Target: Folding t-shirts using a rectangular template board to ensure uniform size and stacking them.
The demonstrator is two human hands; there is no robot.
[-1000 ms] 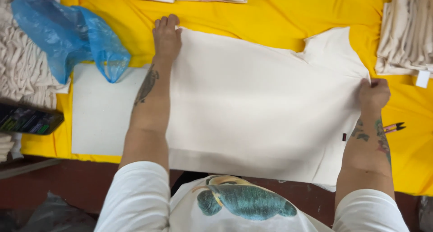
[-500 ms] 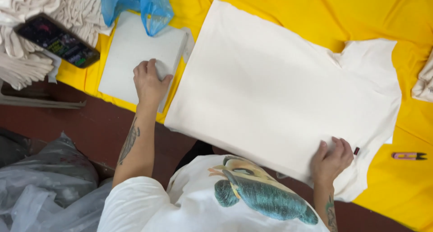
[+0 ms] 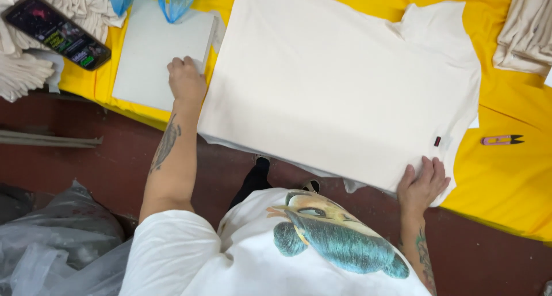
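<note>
On white T-shirt (image 3: 339, 83), both flat hands (image 3: 422, 184).

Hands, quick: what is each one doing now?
Left hand: fingers curled on the grey board.
Right hand: open, flat on the white shirt.

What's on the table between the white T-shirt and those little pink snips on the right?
Nothing: in the head view only bare yellow cloth lies between the T-shirt and the pink snips.
</note>
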